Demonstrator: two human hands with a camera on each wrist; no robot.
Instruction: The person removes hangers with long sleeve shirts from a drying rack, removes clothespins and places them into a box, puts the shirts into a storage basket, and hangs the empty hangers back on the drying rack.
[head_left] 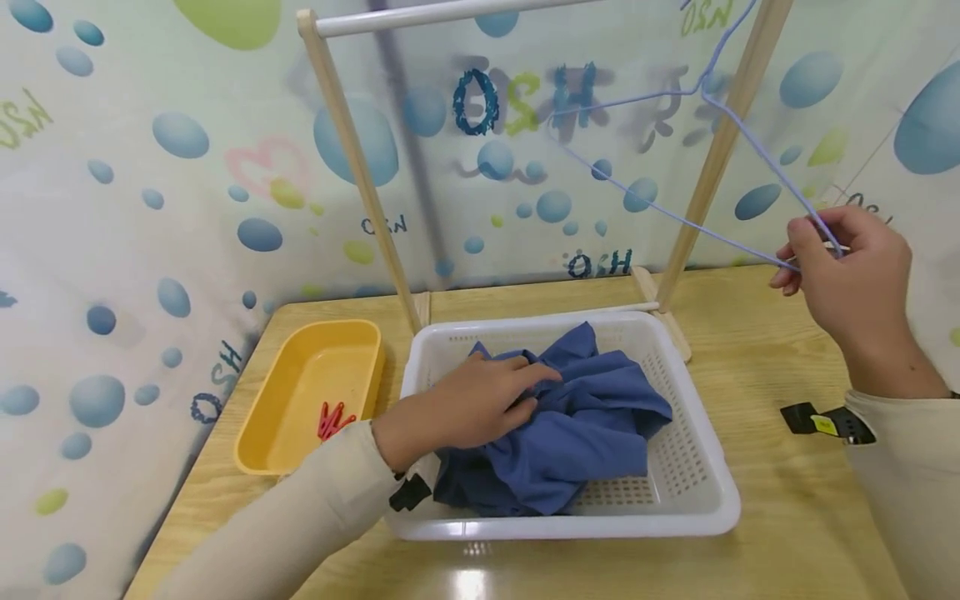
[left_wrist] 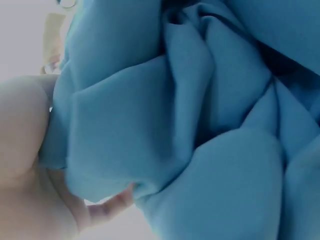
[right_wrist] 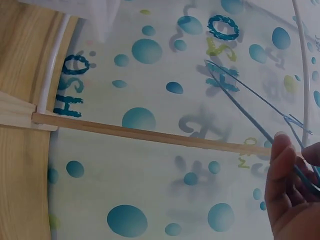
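A crumpled blue cloth (head_left: pixel 577 417) lies in a white plastic basket (head_left: pixel 600 527). My left hand (head_left: pixel 472 400) is over its left side and grips a fold; the left wrist view shows the blue cloth (left_wrist: pixel 130 120) bunched against the hand, with a finger partly behind it. Raised at the right, my right hand (head_left: pixel 855 267) holds a thin blue wire clothes hanger (head_left: pixel 765 154) by one corner. The hanger is in the air, in front of the rack's right post. In the right wrist view, the fingers and thumb pinch the hanger (right_wrist: pixel 245 107).
Behind the basket stands a rack with wooden posts (head_left: pixel 360 158) and a white top rail (head_left: pixel 450 12). A yellow tray (head_left: pixel 307 354) with red clothespins (head_left: pixel 330 421) sits to the left. The wooden table (head_left: pixel 750 467) backs onto a patterned curtain (head_left: pixel 187 250).
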